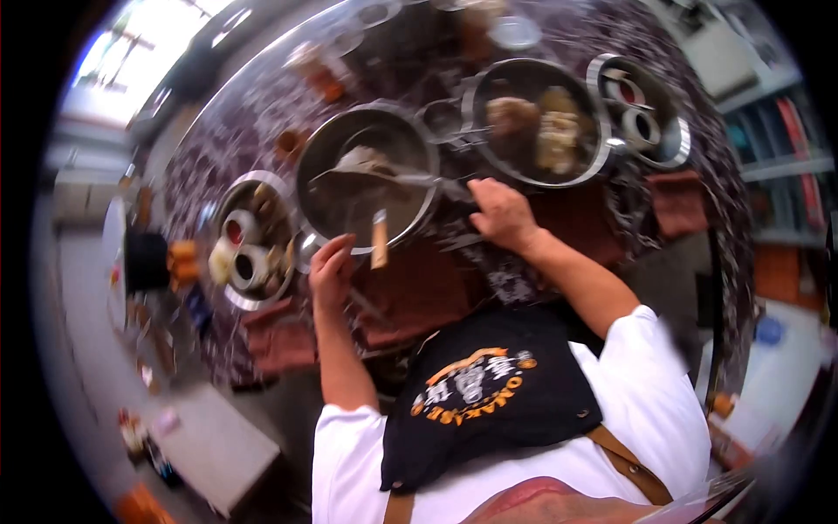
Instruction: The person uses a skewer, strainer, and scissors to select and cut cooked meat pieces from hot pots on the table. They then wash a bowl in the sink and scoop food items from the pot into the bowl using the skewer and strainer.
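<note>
Marbled tabletop (229, 131) bears a pan (410, 142) beside the left fingers (339, 245).

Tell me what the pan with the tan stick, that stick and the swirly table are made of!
The pan looks like metal, maybe steel: it's gray with a shiny rim. The tan stick seems wooden from its color, but it's blurry. The tabletop looks like polished stone, dark with pale veins and shine, though it could be a printed copy.
</note>
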A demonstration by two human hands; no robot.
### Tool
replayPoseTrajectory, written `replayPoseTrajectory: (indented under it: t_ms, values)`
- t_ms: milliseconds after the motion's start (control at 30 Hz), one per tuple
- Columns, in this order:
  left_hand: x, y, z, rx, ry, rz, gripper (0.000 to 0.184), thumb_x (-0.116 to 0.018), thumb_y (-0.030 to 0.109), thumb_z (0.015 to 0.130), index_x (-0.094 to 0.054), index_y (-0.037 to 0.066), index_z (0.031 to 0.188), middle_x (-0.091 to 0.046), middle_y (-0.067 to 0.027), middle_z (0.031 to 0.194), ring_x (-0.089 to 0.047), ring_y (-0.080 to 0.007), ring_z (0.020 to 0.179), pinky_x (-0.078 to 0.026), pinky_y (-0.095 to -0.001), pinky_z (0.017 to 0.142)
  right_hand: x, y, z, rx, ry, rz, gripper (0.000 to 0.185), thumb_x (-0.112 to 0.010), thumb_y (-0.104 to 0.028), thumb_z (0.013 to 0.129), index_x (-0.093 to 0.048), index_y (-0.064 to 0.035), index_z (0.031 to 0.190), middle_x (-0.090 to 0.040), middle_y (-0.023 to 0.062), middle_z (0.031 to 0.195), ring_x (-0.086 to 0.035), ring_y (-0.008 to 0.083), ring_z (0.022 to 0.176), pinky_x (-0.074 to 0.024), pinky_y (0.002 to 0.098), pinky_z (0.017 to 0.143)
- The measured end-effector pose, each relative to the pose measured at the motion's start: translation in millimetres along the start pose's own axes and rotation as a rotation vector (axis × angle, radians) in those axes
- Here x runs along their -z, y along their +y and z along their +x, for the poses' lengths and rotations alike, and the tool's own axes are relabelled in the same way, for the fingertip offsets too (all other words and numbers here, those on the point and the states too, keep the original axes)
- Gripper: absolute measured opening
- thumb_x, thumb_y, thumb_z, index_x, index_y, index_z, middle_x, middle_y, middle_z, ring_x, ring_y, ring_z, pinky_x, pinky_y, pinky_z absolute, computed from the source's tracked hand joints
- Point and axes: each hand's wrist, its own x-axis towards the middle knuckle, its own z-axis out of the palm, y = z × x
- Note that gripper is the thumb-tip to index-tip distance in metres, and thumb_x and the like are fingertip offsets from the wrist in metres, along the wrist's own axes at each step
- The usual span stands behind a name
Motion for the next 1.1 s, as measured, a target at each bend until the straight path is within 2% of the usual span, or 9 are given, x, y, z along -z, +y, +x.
replayPoseTrajectory:
  t_ms: [167,333,467,533,567,700,833,933,1100]
  values:
    - [-118.8,25.6,54.1,-0.101,-0.222,0.169,0.025,-0.053,0.003,0.091,-0.063,-0.006,0.112,-0.045,0.0076,0.064,-0.033,-0.0002,0.051,-0.022,-0.0183,0.046,80.3,30.4,-29.3,-0.31,0.067,0.023,0.045,-0.068,-0.015,0.073,-0.052,-0.002,0.113,-0.06,0.0175,0.099,-0.06,0.0362,0.092,-0.0504,0.042,0.078]
    - [-285.2,28.2,110.8,-0.216,-0.512,0.497,0.024,-0.058,0.011,0.09,-0.068,-0.003,0.106,-0.067,-0.0003,0.09,-0.054,-0.0048,0.077,-0.042,-0.0192,0.068,160.3,121.1,-82.2,-0.545,0.238,-0.053,0.042,-0.064,-0.015,0.073,-0.054,-0.0031,0.112,-0.062,0.0144,0.095,-0.062,0.0341,0.087,-0.0502,0.0421,0.075]
    - [-400.9,-26.3,176.2,-0.226,-0.636,0.647,0.022,-0.058,0.011,0.089,-0.07,-0.002,0.103,-0.07,-0.0036,0.089,-0.059,-0.0091,0.081,-0.046,-0.0216,0.074,210.4,210.0,-119.6,-0.647,0.231,-0.269,0.035,-0.065,-0.019,0.075,-0.054,-0.0043,0.105,-0.062,0.0153,0.1,-0.06,0.037,0.093,-0.049,0.0458,0.077]
    - [-448.1,-51.2,208.7,-0.212,-0.746,0.618,0.023,-0.059,0.012,0.089,-0.07,-0.003,0.103,-0.07,-0.0033,0.088,-0.059,-0.0089,0.077,-0.047,-0.0214,0.07,227.4,244.7,-125.9,-0.766,0.182,-0.275,0.034,-0.065,-0.021,0.076,-0.054,-0.004,0.103,-0.062,0.0176,0.101,-0.059,0.0397,0.095,-0.0478,0.0484,0.078]
    - [-467.4,-62.2,218.6,-0.096,-0.728,0.529,0.021,-0.059,0.012,0.09,-0.07,-0.001,0.103,-0.066,-0.0003,0.079,-0.054,-0.0058,0.066,-0.043,-0.0197,0.058,228.8,265.2,-130.5,-0.756,0.208,-0.254,0.032,-0.065,-0.021,0.076,-0.053,-0.0034,0.1,-0.062,0.0189,0.099,-0.058,0.0406,0.095,-0.0473,0.0489,0.078]
    - [-511.0,-91.5,269.5,0.224,-0.737,0.251,0.023,-0.056,0.012,0.094,-0.065,0.001,0.112,-0.047,0.0077,0.063,-0.037,-0.003,0.047,-0.027,-0.0192,0.043,242.9,301.8,-113.8,-0.868,0.17,-0.146,0.033,-0.064,-0.025,0.077,-0.051,-0.0011,0.096,-0.062,0.0209,0.095,-0.059,0.0418,0.091,-0.0467,0.0486,0.077]
    - [-526.0,-89.6,292.0,0.216,-0.623,0.136,0.02,-0.059,0.011,0.091,-0.068,0.002,0.107,-0.056,0.0049,0.07,-0.04,-0.0014,0.05,-0.027,-0.0171,0.043,261.4,319.0,-112.4,-0.988,0.033,-0.041,0.043,-0.065,-0.029,0.077,-0.051,0.0023,0.102,-0.064,0.0254,0.093,-0.062,0.0414,0.091,-0.0479,0.0453,0.08]
    - [-527.1,-94.8,303.0,0.094,-0.522,0.253,0.021,-0.06,0.011,0.091,-0.067,0.003,0.108,-0.058,0.0044,0.072,-0.041,-0.0014,0.052,-0.028,-0.0169,0.044,268.8,337.0,-105.4,-1.049,-0.053,-0.14,0.044,-0.063,-0.027,0.077,-0.05,-0.0039,0.112,-0.066,0.024,0.099,-0.063,0.0401,0.096,-0.0485,0.046,0.083]
    - [-530.6,-104.1,324.6,0.097,-0.453,0.226,0.017,-0.059,0.011,0.091,-0.07,0.003,0.101,-0.049,0.0074,0.063,-0.036,-0.0012,0.048,-0.024,-0.0183,0.042,238.6,391.2,-20.8,-0.936,-0.281,-0.405,0.029,-0.056,-0.016,0.079,-0.062,-0.0099,0.107,-0.068,0.0142,0.104,-0.064,0.0315,0.1,-0.0501,0.0424,0.086]
